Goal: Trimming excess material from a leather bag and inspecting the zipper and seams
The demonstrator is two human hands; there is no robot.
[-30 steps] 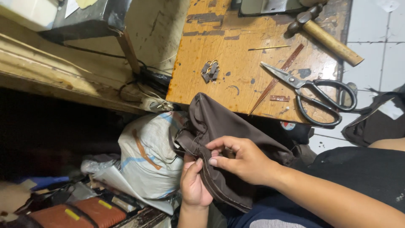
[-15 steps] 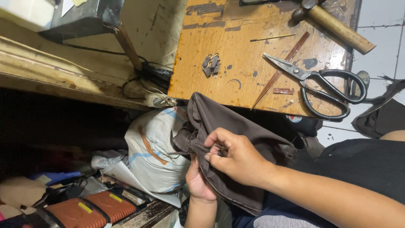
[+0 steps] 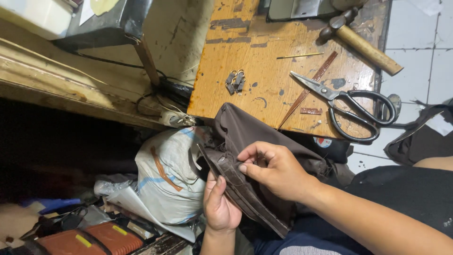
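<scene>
The wooden worktop (image 3: 245, 52) fills the upper middle, its far end cut off by the top edge of the view; bare scuffed board lies open between its near edge and the tools. At nine o'clock a dark gap under a wooden beam (image 3: 71, 89) hides whatever sits there. At seven o'clock a stuffed white sack (image 3: 165, 174) leans among clutter that is hard to make out, with an orange case (image 3: 94, 238) cut off by the bottom edge.

The dark brown leather piece (image 3: 245, 130) hangs from the worktop's near edge down toward six o'clock, its lower end hidden behind the forearms. The right hand (image 3: 278, 167), reaching in from four o'clock, pinches a folded seam of the leather between thumb and fingertips. The left hand (image 3: 219, 203) rises from six o'clock, palm cupped under the same strip with the thumb pressed along it.

At two o'clock black-handled scissors (image 3: 349, 106) lie with blades apart on the board, one handle overhanging its right edge. A wooden-handled hammer (image 3: 363, 45) lies at one o'clock, its head near the top edge. A thin brown strip (image 3: 309, 89) runs slantwise under the scissor blades, and a small cluster of metal clips (image 3: 235, 81) sits at twelve o'clock, well apart from the hands.
</scene>
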